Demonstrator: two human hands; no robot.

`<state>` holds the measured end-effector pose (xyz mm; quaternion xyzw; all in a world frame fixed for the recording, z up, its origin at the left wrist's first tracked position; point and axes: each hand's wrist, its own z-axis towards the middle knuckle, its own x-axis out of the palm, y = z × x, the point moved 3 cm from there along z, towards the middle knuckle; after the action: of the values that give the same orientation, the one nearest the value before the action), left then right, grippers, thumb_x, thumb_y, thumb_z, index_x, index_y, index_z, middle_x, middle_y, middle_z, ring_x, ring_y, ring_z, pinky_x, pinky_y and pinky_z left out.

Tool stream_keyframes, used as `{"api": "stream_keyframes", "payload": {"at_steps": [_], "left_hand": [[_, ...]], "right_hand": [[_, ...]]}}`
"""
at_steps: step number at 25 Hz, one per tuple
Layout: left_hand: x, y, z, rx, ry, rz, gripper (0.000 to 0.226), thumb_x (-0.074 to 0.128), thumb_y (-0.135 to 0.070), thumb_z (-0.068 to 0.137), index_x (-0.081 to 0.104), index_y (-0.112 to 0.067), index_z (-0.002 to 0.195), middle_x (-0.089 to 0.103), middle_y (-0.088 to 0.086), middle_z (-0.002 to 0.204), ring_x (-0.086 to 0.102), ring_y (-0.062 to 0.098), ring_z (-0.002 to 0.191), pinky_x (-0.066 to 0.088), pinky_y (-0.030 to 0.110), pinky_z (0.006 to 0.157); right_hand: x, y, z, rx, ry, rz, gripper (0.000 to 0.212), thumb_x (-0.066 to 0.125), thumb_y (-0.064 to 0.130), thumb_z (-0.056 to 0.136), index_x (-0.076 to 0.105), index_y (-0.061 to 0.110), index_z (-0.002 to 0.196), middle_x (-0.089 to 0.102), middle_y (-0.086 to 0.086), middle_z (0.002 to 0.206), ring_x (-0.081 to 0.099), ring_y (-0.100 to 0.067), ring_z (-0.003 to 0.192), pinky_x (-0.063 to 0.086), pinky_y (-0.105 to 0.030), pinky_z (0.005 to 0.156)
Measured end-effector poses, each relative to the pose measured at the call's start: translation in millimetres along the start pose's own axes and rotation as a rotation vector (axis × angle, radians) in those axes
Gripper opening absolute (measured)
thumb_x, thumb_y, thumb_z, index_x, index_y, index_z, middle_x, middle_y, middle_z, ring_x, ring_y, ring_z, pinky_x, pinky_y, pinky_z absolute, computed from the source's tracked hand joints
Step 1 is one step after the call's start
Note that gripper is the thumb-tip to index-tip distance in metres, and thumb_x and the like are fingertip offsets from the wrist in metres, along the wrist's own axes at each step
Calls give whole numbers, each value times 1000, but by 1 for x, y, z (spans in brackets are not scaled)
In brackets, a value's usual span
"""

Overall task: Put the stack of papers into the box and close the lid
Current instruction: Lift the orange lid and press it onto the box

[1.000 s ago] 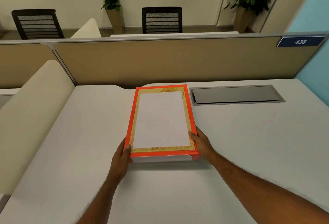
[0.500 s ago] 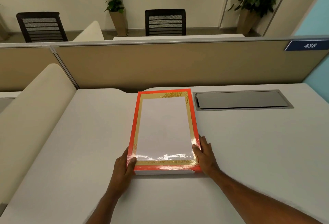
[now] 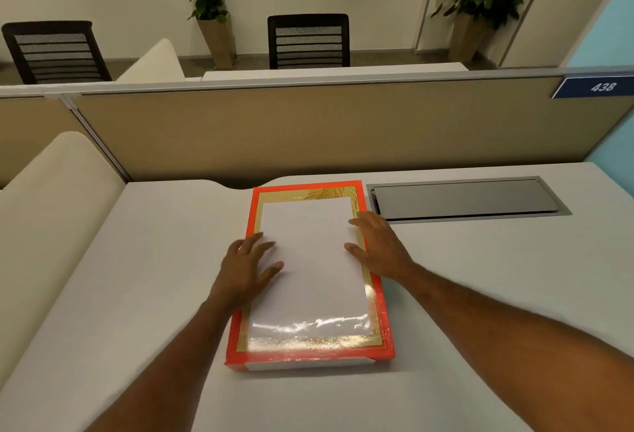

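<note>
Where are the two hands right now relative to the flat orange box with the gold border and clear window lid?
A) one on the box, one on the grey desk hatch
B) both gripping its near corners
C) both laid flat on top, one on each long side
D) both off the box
C: the left hand and right hand lie open, palms down, on the flat orange box, one along each long side.

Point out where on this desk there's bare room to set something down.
Widest bare patch: the desk right of the orange box, between the right hand and the grey cable hatch. Also bare: between the box, the left hand and the cream divider. Crowded: the box itself, both hands flat on it.
</note>
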<state>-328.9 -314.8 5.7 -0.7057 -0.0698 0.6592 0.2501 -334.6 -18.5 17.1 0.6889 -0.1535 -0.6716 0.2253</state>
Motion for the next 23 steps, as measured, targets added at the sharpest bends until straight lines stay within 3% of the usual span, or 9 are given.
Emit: {"api": "stream_keyframes", "payload": {"at_steps": [2, 5, 10, 14, 23], "left_hand": [[5, -6, 35, 39, 112, 151, 73, 33, -73, 85, 37, -33, 146, 20, -1, 162, 14, 30, 149, 17, 53, 119], [12, -4, 71, 30, 189, 225, 78, 30, -76, 84, 26, -36, 150, 11, -2, 164, 4, 28, 151, 10, 56, 120], [17, 4, 84, 56, 125, 260, 80, 32, -79, 81, 26, -38, 150, 18, -3, 163, 11, 26, 150, 14, 56, 119], [21, -1, 75, 52, 122, 250, 80, 27, -76, 85, 20, -35, 152, 9, -3, 165, 2, 24, 152, 5, 55, 121], [27, -12, -20, 80, 30, 197, 85, 19, -81, 83, 26, -31, 152, 10, -5, 164, 5, 17, 152, 6, 49, 123]], "right_hand": [[3, -1, 30, 9, 131, -125, 68, 52, 51, 93, 34, 18, 149, 24, -6, 163, 17, -25, 151, 19, -44, 121], [8, -7, 58, 54, 184, -191, 75, 45, 59, 93, 24, 19, 153, 12, -5, 166, 9, -26, 153, 17, -48, 122], [23, -20, 61, 42, 166, -182, 77, 44, 61, 92, 22, 22, 154, 9, -2, 166, 8, -24, 153, 19, -50, 120], [24, -17, 55, 25, 135, -179, 78, 44, 60, 93, 20, 19, 155, 7, -5, 166, 4, -24, 154, 9, -45, 122], [49, 8, -48, 34, 22, -154, 76, 34, 64, 93, 21, 22, 154, 4, -2, 167, 0, -20, 154, -2, -36, 122]]}}
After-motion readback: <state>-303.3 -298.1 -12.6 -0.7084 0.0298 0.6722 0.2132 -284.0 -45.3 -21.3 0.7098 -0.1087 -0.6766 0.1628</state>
